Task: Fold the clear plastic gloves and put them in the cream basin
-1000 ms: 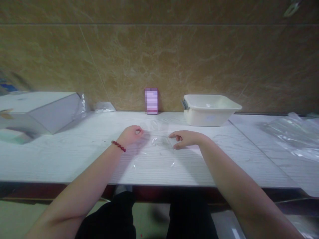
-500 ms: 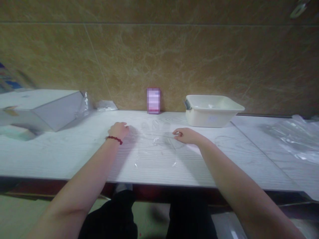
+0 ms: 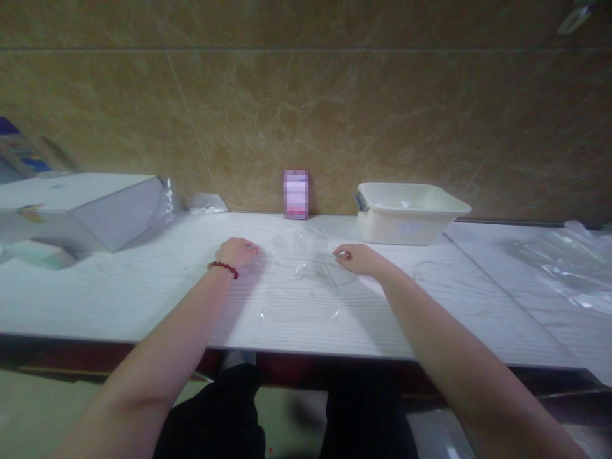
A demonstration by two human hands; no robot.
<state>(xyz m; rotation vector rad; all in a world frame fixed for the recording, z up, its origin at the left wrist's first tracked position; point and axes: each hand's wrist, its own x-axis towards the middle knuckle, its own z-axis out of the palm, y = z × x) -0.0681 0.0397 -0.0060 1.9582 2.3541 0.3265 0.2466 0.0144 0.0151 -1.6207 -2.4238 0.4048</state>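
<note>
A clear plastic bag (image 3: 301, 296) lies flat on the white wood-grain table (image 3: 119, 293), its lower corners catching the light. My left hand (image 3: 239, 250), with a red bead bracelet (image 3: 223, 266) at the wrist, is beside the bag's upper left, fingers curled inward. At its upper right, my right hand (image 3: 356, 258) has thumb and fingers bent toward each other. Anything held in the fingertips of either hand is too faint to make out. Part of a whitish flat piece (image 3: 371, 285) shows beneath my right wrist.
A phone-like pinkish screen (image 3: 296, 194), blurred out, leans on the tiled wall (image 3: 306, 108). Right of it stands a cream plastic bin (image 3: 406, 223) with a grey latch. A white box (image 3: 119, 217) is at left, near a pale green block (image 3: 45, 254). Crumpled clear plastic (image 3: 574, 264) lies far right.
My left hand has moved slightly right toward the bag, and its fingers have curled in more. My right hand stays almost where it was. The whole view has shifted slightly.
</note>
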